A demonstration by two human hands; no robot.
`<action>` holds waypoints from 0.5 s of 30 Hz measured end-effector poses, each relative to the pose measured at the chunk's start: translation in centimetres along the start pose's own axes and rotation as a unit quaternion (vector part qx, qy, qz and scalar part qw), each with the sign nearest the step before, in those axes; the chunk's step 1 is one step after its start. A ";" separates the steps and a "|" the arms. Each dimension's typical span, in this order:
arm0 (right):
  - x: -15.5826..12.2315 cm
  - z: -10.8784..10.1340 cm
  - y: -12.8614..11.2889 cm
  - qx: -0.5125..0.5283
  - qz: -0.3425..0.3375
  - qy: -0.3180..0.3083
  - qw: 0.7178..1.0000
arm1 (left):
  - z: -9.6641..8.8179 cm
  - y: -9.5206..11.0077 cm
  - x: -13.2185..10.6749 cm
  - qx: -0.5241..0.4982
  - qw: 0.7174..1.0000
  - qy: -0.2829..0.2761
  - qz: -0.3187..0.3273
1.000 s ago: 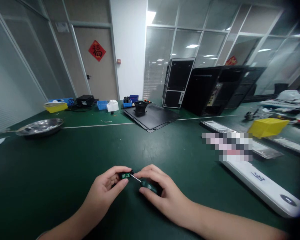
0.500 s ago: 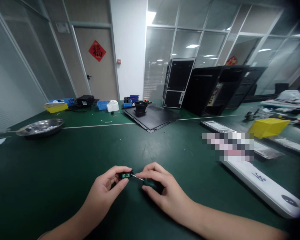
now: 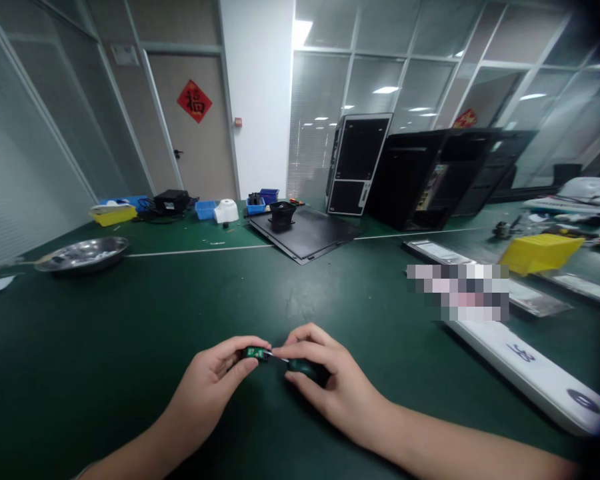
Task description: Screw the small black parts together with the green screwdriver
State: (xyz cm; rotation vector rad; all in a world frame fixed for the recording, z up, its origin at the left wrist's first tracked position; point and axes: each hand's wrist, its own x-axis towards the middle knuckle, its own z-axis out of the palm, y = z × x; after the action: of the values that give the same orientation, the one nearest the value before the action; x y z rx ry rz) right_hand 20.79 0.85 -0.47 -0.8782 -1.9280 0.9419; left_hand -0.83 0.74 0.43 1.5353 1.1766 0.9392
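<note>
Pinched by the left hand (image 3: pixel 215 383) just above the green mat (image 3: pixel 130 320), the small board (image 3: pixel 253 352) needs a firm hold while the right hand (image 3: pixel 330 390), closed on the screwdriver (image 3: pixel 303 366), presses lightly with the tip square to it.

**Matt green ground, a few bright surfaces**

The dark green worktop (image 3: pixel 130 320) looks matt and faintly scuffed, like a rubbery mat. The small green circuit board (image 3: pixel 253 352) sits in a dull black plastic shell. The screwdriver with a dark green plastic handle (image 3: pixel 300 365) is glossy at the grip, and its thin shaft is bare bright metal. The shallow round metal dish (image 3: pixel 83 253) is polished and mirror-like. The yellow plastic bin (image 3: pixel 540 253) is smooth, the long white plastic panel (image 3: pixel 525 367) glossy, and the flat black panel (image 3: pixel 305 233) matt.
</note>
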 end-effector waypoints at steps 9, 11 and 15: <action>0.0 0.0 0.1 0.018 -0.001 0.009 1.000 | 0.1 0.1 0.0 -0.031 0.999 0.004 -0.012; 0.0 0.1 0.1 0.010 0.005 0.009 1.000 | 0.1 0.2 -0.2 -0.005 1.000 0.014 -0.007; -0.1 0.1 0.0 -0.001 0.015 0.005 1.000 | 0.2 0.5 -0.5 0.055 0.998 0.026 0.018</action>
State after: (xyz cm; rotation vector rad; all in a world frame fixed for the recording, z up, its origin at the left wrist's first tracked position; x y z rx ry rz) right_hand 20.76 0.79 -0.55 -0.9129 -1.9137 0.9513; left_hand -0.69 0.20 0.86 1.6318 1.2593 0.9576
